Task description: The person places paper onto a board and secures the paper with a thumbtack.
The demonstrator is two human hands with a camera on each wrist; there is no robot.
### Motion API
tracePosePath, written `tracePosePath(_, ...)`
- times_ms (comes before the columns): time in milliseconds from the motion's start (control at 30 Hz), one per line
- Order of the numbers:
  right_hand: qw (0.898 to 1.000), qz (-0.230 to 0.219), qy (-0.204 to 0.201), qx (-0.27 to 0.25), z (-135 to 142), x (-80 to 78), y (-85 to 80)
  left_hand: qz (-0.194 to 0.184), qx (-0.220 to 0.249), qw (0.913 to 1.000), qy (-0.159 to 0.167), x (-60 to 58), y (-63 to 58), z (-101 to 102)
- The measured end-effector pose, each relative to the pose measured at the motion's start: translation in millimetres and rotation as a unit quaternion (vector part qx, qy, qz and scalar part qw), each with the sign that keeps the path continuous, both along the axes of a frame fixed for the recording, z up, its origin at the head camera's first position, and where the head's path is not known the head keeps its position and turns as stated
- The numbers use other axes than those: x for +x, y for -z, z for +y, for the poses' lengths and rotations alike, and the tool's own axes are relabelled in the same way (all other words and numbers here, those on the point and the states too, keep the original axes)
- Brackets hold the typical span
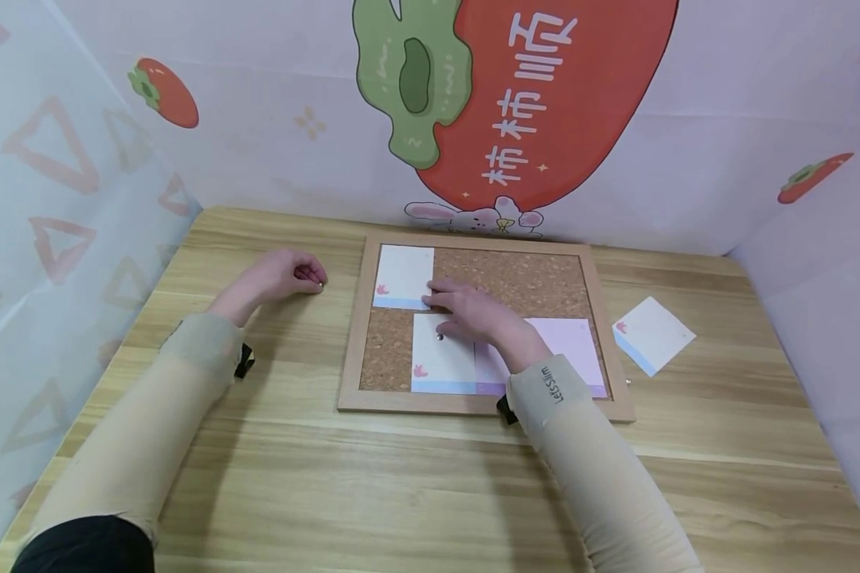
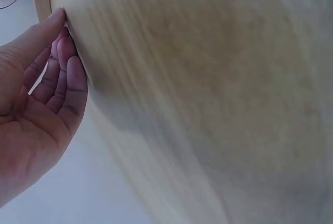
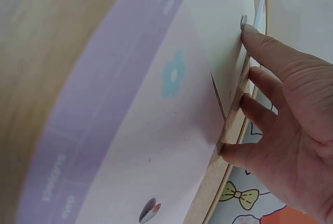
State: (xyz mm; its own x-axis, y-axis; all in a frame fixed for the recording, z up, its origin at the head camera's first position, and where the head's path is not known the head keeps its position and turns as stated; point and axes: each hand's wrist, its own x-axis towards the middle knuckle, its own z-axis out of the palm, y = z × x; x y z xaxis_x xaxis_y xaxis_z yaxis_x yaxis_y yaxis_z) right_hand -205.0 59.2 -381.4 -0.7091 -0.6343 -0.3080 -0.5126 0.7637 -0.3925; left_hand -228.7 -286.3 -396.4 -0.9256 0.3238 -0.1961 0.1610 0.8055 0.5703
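A cork board point(image 1: 523, 278) in a wooden frame lies on the table. A white note sheet point(image 1: 401, 270) with a blue stripe is at its upper left, another white sheet point(image 1: 430, 362) below. A pale purple sheet point(image 1: 566, 342) lies right of that, partly hidden by my right arm. My right hand point(image 1: 476, 310) reaches over the board, its fingertips touching the upper sheet's right edge. In the right wrist view its thumb is at a silver thumbtack point(image 3: 243, 22) on the lower white sheet. Left of the board, my left hand point(image 1: 287, 273) pinches a tiny shiny thumbtack point(image 1: 322, 284).
A loose white note sheet point(image 1: 654, 336) lies turned at an angle right of the board. Beside the frame's right edge is a small shiny piece point(image 1: 628, 382). Another thumbtack point(image 3: 150, 211) stands in the purple sheet. Printed cloth walls point(image 1: 258, 159) enclose the wooden table point(image 1: 373, 485).
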Motion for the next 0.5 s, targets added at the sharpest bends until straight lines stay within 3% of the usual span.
tracePosePath(500,1.0,-0.006,0.002,-0.002,1.4,0.4,1.5,-0.014,-0.039,0.999,-0.016,4.4,-8.4,5.9)
